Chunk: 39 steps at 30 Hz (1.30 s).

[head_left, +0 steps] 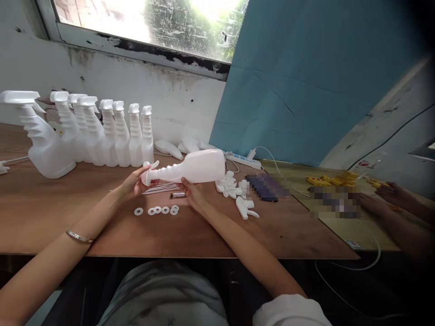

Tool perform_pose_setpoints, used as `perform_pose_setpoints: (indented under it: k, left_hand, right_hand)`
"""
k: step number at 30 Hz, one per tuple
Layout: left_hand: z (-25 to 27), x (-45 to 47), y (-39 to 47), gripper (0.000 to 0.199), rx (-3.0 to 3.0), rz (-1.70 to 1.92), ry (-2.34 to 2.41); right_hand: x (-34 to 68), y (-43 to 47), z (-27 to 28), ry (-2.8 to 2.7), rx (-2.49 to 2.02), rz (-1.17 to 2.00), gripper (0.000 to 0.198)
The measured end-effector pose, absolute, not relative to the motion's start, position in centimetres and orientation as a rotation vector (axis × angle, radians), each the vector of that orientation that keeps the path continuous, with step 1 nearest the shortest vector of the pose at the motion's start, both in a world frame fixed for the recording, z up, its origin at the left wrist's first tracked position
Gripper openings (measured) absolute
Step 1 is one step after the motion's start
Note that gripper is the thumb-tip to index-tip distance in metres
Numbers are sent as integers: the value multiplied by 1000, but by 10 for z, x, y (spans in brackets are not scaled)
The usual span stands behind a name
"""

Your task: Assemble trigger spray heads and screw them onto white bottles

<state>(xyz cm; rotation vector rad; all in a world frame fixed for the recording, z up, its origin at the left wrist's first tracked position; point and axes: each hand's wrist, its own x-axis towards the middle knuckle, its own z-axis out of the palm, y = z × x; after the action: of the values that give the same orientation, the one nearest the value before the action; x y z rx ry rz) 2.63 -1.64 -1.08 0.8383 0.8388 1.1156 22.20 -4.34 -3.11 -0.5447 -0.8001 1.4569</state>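
A white plastic spray bottle [205, 166] lies sideways in the air above the table, its neck pointing left. My left hand [136, 182] is closed around the white trigger sprayer [148, 175] at the neck end. From below, my right hand [193, 194] grips the bottle's body, thumb on the near side. Under the bottle lie thin white tubes [159, 188] and a small dark-and-clear cylindrical item [177, 195]. Several flat white washers [165, 210] form a row in front of my hands.
Several upright spray bottles [108, 136] line the back left. Bottles without sprayers [169, 148] lie by the wall. Loose trigger sprayers [233, 184], a power strip [243, 160] and a blurred dark object [263, 187] are to the right. Another person's hands [390, 197] are near yellow pieces [343, 178].
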Motion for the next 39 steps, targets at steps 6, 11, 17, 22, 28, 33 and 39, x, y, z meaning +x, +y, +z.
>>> perform_pose_setpoints:
  k: [6,11,17,22,28,33,39]
  left_hand:
    - [-23,23,-9,33,928,1068,944]
    - [-13,22,-17,30,969,1071,876]
    - [-9,25,-20,27,964,1041,929]
    - [-16,26,-15,32,994,1052,971]
    - [-13,25,-16,33,1010,1079,868]
    - [-16,27,-14,31,988,1028,955]
    - [-13,25,-17,30,995,1035,908]
  right_hand:
    - [222,-43,-31,-787,-537,1439,37]
    - [222,-45,-27,-768,-546,1442,40]
    - [222,-44,-30,-793,-537,1450,42]
    - [223,-45,-28,-793,-554,1430,46]
    - [223,-45,-27,-794,-570,1440,43]
    - [223,-44,-29,-819,-572,1432,42]
    - [225,-43,-29,-811,-565,1432,41]
